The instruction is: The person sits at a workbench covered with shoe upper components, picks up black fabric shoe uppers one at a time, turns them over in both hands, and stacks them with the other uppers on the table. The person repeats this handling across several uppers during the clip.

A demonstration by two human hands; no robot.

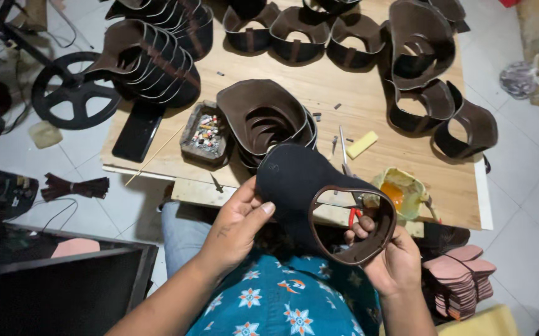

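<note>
I hold a dark brown leather shoe upper (300, 180) over my lap, its black lining side facing me and its brown-edged opening at the right. My left hand (235, 227) pinches its left edge with thumb on top. My right hand (390, 258) grips the rim of the opening from below. Red-handled scissors (351, 208) lie at the table edge behind the opening.
A wooden table (344, 93) carries stacks of similar brown uppers (263, 118), a small tray of bits (206, 134), a yellow sponge (361, 144), a glue pot (400, 193) and a black phone (137, 130). A pile of insoles (459, 280) sits at my right. A black wheel (73, 90) lies on the floor.
</note>
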